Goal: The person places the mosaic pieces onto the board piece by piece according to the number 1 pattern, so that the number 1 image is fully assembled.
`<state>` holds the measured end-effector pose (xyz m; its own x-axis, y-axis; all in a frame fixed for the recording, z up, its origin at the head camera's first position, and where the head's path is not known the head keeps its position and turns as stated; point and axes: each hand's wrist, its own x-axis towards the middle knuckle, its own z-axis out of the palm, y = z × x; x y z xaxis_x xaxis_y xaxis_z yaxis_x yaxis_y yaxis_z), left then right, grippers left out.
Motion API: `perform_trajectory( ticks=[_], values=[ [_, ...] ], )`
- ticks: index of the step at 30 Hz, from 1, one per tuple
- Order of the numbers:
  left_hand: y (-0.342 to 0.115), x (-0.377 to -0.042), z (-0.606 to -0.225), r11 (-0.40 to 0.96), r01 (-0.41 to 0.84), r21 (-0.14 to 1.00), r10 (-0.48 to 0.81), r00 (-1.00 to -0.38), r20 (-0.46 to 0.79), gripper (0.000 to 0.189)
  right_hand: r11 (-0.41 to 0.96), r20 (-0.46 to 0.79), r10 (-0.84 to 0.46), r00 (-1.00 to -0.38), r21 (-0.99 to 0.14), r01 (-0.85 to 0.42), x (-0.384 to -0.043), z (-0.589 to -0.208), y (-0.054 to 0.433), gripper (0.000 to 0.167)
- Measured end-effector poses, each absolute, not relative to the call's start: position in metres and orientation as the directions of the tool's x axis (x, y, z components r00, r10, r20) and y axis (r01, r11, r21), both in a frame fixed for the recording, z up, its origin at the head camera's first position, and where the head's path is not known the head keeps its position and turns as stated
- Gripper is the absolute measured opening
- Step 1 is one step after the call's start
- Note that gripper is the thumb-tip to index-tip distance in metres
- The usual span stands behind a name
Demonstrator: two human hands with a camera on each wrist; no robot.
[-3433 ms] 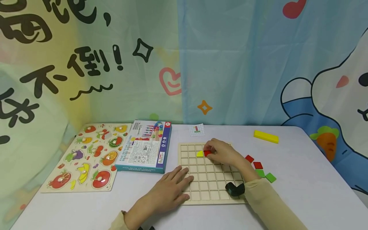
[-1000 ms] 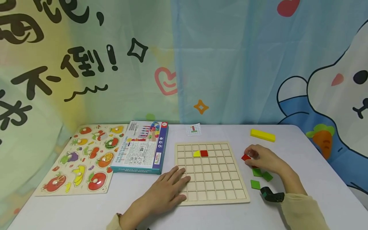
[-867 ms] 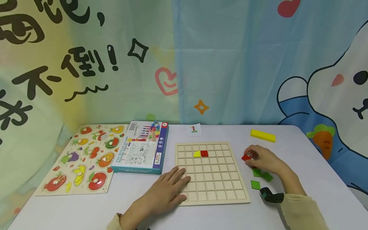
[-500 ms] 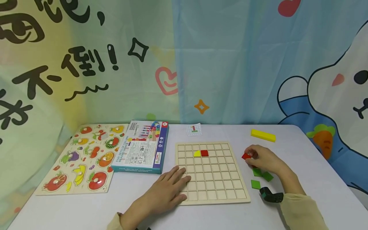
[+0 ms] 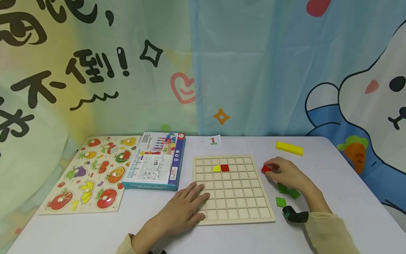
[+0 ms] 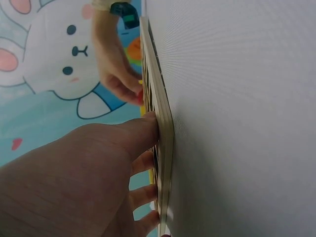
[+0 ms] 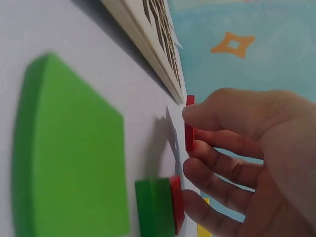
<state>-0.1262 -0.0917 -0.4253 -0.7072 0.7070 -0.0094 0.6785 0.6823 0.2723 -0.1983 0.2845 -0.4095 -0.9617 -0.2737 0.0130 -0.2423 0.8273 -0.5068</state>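
Note:
My left hand (image 5: 182, 210) lies with spread fingers on the left edge of a wooden grid board (image 5: 241, 194). In the left wrist view its thumb rests against the board's edge. On the board, a yellow piece with a slanted side (image 5: 217, 168) sits beside a red square tile (image 5: 225, 168). Right of the board, my right hand (image 5: 288, 174) pinches another red square tile (image 7: 189, 123) between thumb and fingers, lifted just off the table in the right wrist view. Below that hand lie green tiles (image 5: 280, 202) and one more red tile (image 7: 177, 205).
A small pattern card (image 5: 214, 141) lies behind the board. A yellow bar (image 5: 289, 148) is at the back right. To the left, a boxed set (image 5: 155, 162) overlaps a fruit puzzle board (image 5: 117, 208). A printed curtain (image 5: 238, 70) hangs behind the table.
My right hand has left a red tile on the board beside the yellow piece and moved right. It has taken another red tile and shifted slightly toward the board. My left hand stays put.

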Motion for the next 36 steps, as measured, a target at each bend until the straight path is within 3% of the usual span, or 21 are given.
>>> perform_trajectory(
  ticks=[27,36],
  values=[
    [-0.092,-0.125,-0.429,0.663,0.692,0.285,0.722,-0.692,-0.003,0.058,0.746,0.067,-0.379,-0.923,-0.567,-0.347,-0.199,-0.409,0.242,0.028],
    [-0.092,-0.123,-0.425,0.684,0.677,0.27,0.713,-0.7,-0.051,0.074,0.728,0.062,-0.424,-0.904,-0.569,-0.381,-0.201,-0.407,0.229,0.026]
  ],
)
